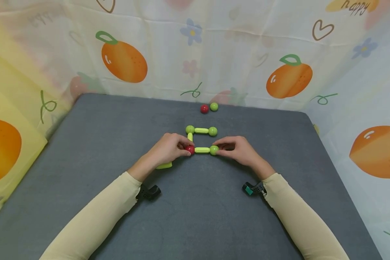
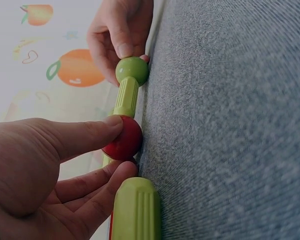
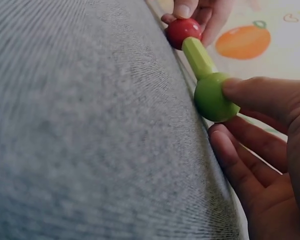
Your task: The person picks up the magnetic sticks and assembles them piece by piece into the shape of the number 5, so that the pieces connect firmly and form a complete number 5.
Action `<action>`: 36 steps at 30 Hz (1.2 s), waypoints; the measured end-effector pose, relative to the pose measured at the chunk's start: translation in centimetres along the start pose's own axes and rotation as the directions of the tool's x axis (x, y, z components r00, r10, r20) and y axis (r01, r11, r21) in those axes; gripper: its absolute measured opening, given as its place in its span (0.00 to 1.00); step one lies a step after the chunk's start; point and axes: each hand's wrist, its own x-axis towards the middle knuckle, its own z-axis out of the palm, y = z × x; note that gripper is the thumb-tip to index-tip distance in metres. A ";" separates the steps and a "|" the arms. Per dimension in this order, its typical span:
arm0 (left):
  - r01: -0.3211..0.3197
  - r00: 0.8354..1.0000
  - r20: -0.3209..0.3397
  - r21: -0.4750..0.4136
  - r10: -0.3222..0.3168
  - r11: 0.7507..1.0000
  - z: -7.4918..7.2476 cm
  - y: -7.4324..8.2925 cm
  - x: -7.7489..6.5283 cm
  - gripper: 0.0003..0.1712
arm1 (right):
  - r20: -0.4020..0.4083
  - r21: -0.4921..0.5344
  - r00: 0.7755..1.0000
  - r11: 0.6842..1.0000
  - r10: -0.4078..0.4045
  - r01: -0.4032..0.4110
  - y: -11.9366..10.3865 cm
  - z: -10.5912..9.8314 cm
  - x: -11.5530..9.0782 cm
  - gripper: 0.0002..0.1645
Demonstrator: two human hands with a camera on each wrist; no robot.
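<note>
My left hand (image 1: 172, 146) pinches a red ball (image 2: 126, 139) between thumb and fingers. A green ball (image 3: 216, 97) is pinched by my right hand (image 1: 238, 148). Between these two balls runs a ribbed yellow-green rod (image 1: 202, 150), touching both. From the red ball another short rod (image 1: 190, 137) leads away to a far green ball (image 1: 190, 129). That ball joins a parallel rod (image 1: 201, 130) ending in one more green ball (image 1: 212, 131), so the pieces form an open-sided square. Partly hidden under my left hand lies a thicker yellow-green piece (image 1: 164, 165).
A loose red ball (image 1: 204, 108) and a loose green ball (image 1: 214, 106) lie side by side near the back edge of the grey table (image 1: 195, 216). Behind it hangs a fruit-printed curtain (image 1: 214, 50). Dark straps (image 1: 148, 193) are on both wrists.
</note>
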 end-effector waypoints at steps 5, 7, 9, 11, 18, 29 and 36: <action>0.001 1.000 -0.005 -0.001 -0.001 1.000 0.1 0.0 0.0 0.18 | -0.005 0.026 1.000 1.000 -0.015 0.015 0.2 0.1 -0.1 0.16; 0.001 1.000 -0.006 -0.001 -0.001 1.000 0.1 0.0 0.0 0.18 | -0.005 0.027 1.000 1.000 -0.013 0.013 0.2 0.1 0.0 0.16; 0.001 1.000 -0.003 -0.001 -0.001 1.000 0.0 0.0 0.0 0.18 | 0.002 0.030 1.000 0.999 -0.013 0.013 0.1 0.1 0.0 0.16; -0.002 1.000 -0.001 -0.002 0.002 1.000 0.0 0.0 -0.1 0.18 | 0.005 0.030 1.000 1.000 -0.010 0.010 0.1 0.1 0.0 0.16; -0.011 1.000 0.003 -0.004 0.011 1.000 -0.1 -0.2 0.0 0.19 | 0.003 0.100 1.000 0.995 0.015 -0.015 0.7 0.3 0.0 0.21; -0.015 0.998 -0.054 0.011 0.016 1.000 -2.9 -0.3 -3.1 0.22 | -0.005 0.166 1.000 0.986 0.000 0.001 1.1 0.7 0.0 0.20; -0.080 0.987 -0.126 0.166 0.102 0.983 -2.7 -0.7 -8.2 0.12 | -0.016 0.143 1.000 0.990 0.000 0.002 1.2 0.4 -0.3 0.18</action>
